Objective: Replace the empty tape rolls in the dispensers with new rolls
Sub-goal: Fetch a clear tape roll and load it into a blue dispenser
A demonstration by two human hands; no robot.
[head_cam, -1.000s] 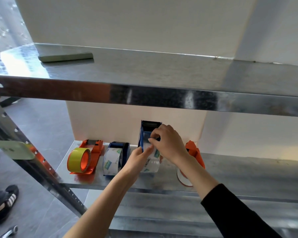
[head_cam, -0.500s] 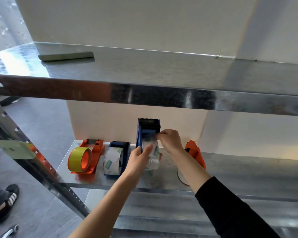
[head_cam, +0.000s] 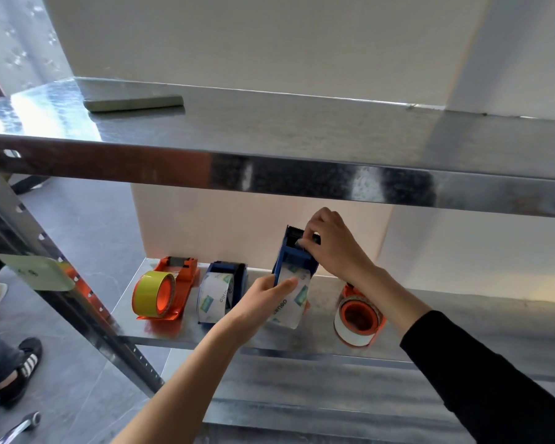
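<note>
Upright post (head_cam: 87,312): galvanised steel with a mottled sheen, punched with a row of small holes, slanting across the lower left.
Tag (head_cam: 42,272): pale green, flat, with rounded corners, fixed to the post.
Upper shelf (head_cam: 302,136): bright sheet metal with a folded front lip; a flat grey-green bar (head_cam: 133,102) lies on its left part.
Left orange dispenser (head_cam: 181,274): glossy plastic, lying on the lower shelf (head_cam: 462,331), carrying a glossy yellow roll (head_cam: 149,293) on an orange hub.
Blue dispenser (head_cam: 234,270): dark blue plastic, just beside the orange one, holding a clear roll (head_cam: 213,296) printed with small green labels.
Left hand (head_cam: 257,302): bare forearm; the fingers are wrapped round the roll end of the raised blue dispenser, with the thumb lying across the roll's face.
Raised blue dispenser (head_cam: 293,254): tilted up off the shelf with its toothed cutter end uppermost; its printed roll (head_cam: 293,302) sits at the low end, smooth and translucent.
Right hand (head_cam: 334,248): black sleeve; the fingertips are drawn together in a pinch at the cutter end. Whether tape lies between them cannot be told.
Right orange dispenser (head_cam: 359,315): on the shelf near the right forearm, with a round orange hub ringed by a thin white roll (head_cam: 350,334).
</note>
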